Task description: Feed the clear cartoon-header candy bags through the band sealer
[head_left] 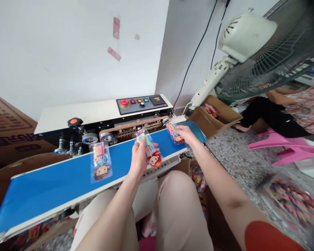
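Over the blue conveyor belt (pixel 65 176) of a sealing machine (pixel 99 113), my left hand (pixel 138 157) is closed on a clear packet (pixel 154 158) with a red-haired cartoon figure and colourful contents. To the right, my right hand (pixel 186 134) pinches a similar packet (pixel 176 136) at the belt's right part, near the sealing rollers. A third packet (pixel 101 162) lies on the belt left of my left hand, its top edge by the rollers, with no hand touching it.
A control panel (pixel 142 104) with a red stop button tops the machine. Right of it stand a large fan (pixel 251 38), a carton of packets (pixel 211 118) and a pink stool (pixel 285 144). Another person sits at far right. A bag of packets (pixel 294 200) lies on the floor.
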Motion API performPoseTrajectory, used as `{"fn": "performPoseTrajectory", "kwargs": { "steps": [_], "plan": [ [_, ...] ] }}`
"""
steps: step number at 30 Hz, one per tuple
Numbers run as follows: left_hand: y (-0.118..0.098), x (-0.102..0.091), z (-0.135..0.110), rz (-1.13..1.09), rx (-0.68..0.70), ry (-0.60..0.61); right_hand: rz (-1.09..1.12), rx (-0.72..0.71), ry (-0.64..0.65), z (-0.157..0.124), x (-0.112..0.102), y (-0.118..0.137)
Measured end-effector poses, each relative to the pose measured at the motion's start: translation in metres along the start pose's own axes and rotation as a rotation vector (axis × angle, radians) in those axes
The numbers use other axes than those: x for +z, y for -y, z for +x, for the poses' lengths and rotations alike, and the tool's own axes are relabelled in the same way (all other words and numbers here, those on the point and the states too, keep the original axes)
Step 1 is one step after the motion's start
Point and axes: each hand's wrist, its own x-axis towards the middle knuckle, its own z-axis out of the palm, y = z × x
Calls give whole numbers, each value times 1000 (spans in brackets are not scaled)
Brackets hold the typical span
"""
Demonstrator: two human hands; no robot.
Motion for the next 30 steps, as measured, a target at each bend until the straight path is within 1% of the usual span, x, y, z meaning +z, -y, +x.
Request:
{"fn": "performPoseTrajectory", "kwargs": {
  "steps": [1, 3, 5, 6, 7, 9, 10, 11, 12, 14, 17, 19, 20, 21, 22, 24, 25, 27, 29, 30],
  "plan": [
    [0, 0, 0, -4, 6, 0, -57, -17, 9, -3, 4, 0],
    [0, 0, 0, -3, 23, -9, -176, -57, -15, -21, 14, 4],
    [0, 0, -1, 8, 40, 2, -194, -132, -41, -52, 25, 13],
    [1, 0, -2, 14, 48, 20, -151, -147, -9, -69, 32, 18],
    [1, 1, -2, 23, 55, 41, -72, -123, 77, -87, 39, 24],
    [1, 2, -4, 55, 68, 67, 79, -43, 293, -117, 51, 32],
    [1, 3, -5, 80, 66, 66, 138, -4, 367, -127, 56, 34],
    [1, 3, -6, 107, 58, 60, 183, 24, 395, -133, 58, 35],
    [1, 3, -6, 132, 44, 54, 218, 40, 376, -135, 58, 33],
    [-1, 3, -5, 161, 22, 49, 259, 50, 248, -124, 49, 26],
    [-2, 1, -3, 184, 21, 52, 219, 19, -13, -84, 18, 13],
    [-1, -1, -1, 210, 6, 63, 117, -14, -141, -54, 0, 6],
    [-1, -1, -1, 224, -7, 69, 49, -10, -161, -40, -6, 4],
    [0, -1, -1, 235, -19, 73, -5, 10, -140, -29, -9, 3],
    [1, -1, -1, 243, -29, 78, -46, 42, -83, -20, -9, 2],
    [1, -1, -1, 248, -43, 77, -97, 79, 37, -11, -1, 2],
    [1, -1, -1, 248, -47, 75, -116, 69, 66, -12, 5, 3],
    [0, -1, -1, 242, -49, 61, -165, 15, 50, -22, 15, 5],
    [-1, -2, 0, 231, -38, 31, -209, -52, -2, -43, 20, 6],
    [-2, -3, 0, 224, -26, 11, -206, -83, -8, -57, 19, 6]
  ]
}}
